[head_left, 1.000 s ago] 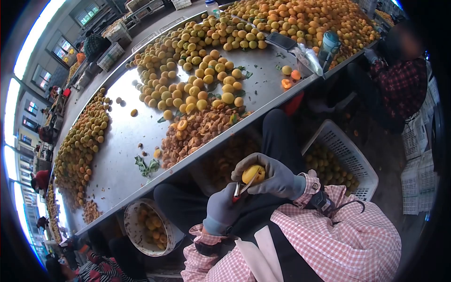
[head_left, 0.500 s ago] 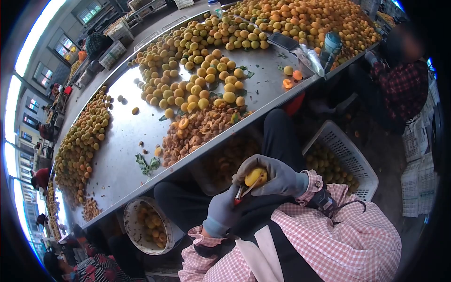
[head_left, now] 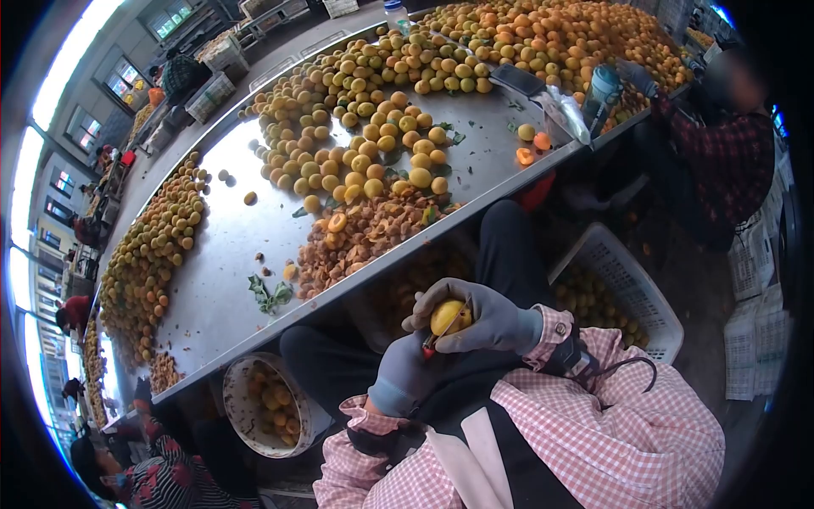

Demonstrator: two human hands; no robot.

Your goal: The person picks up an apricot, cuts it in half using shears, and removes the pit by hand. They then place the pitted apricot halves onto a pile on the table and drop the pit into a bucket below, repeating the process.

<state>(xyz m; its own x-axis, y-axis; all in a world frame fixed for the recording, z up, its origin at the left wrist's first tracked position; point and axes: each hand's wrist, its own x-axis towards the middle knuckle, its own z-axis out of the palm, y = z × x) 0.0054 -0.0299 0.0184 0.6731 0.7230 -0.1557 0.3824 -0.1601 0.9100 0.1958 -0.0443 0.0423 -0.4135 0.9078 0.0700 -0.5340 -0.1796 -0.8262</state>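
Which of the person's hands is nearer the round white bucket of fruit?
Left. The left hand, gripping a knife, is just right of the bucket; the right hand, holding an apricot, is farther right and higher.

Both your hands wear grey gloves and meet in front of your lap, below the worktop edge. Your right hand (head_left: 483, 316) curls closed, palm down, fingers wrapped. Your left hand (head_left: 405, 373) sits just beneath it, clenched, thumb up. Both forearms, in pink checked sleeves, bend in toward your body.
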